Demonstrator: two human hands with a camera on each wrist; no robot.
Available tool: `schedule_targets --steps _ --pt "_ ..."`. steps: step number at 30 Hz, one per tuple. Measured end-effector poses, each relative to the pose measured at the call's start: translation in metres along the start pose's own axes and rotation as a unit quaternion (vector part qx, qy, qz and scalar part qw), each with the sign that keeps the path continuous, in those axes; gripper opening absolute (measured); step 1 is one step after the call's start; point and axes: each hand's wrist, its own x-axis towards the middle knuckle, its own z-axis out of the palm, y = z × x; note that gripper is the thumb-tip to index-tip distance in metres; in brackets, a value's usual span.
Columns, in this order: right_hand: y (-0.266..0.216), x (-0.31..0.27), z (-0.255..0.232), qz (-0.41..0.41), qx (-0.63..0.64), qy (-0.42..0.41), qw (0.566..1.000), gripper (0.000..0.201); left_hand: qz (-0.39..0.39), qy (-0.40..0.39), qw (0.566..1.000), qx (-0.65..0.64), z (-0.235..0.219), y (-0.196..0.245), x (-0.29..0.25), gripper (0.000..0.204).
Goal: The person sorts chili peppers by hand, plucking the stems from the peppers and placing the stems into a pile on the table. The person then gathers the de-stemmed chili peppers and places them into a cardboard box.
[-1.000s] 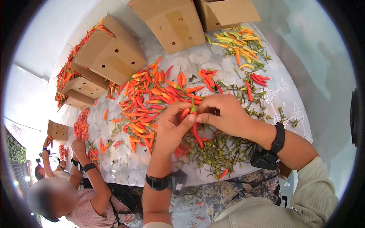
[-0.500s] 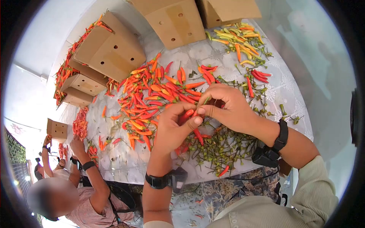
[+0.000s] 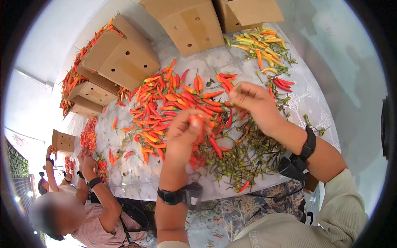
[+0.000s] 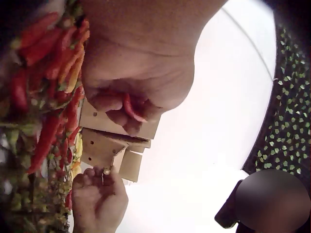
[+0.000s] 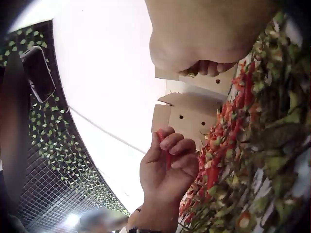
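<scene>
My left hand [image 3: 182, 138] curls its fingers round red chillies above the near side of the chilli pile [image 3: 155, 111]; one red chilli [image 4: 132, 109] shows in its palm in the left wrist view. To the right, apart from it, my right hand [image 3: 261, 108] is raised over the table with bent fingers. Between its thumb and fingertips is a small green stem [image 4: 107, 171], seen in the left wrist view. Below both hands lies a heap of green stems [image 3: 248, 163], with a red chilli [image 3: 244, 186] at its near edge.
Cardboard boxes [image 3: 184, 27] stand along the far edge, and chilli-filled boxes [image 3: 120, 53] at the left. Yellow and orange chillies [image 3: 264, 45] lie at the far right. Another person [image 3: 93, 219] sits at the left with hands near a red chilli pile [image 3: 88, 134].
The hands were together at a red chilli with a green stem; now they are apart. My right hand has moved away and up to the right, while my left keeps the chillies.
</scene>
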Motion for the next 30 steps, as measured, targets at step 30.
schedule_targets --steps 30 --pt "0.005 -0.006 0.005 -0.213 -0.218 -0.033 0.952 0.014 -0.024 0.098 0.995 -0.025 0.006 0.001 0.007 0.013"
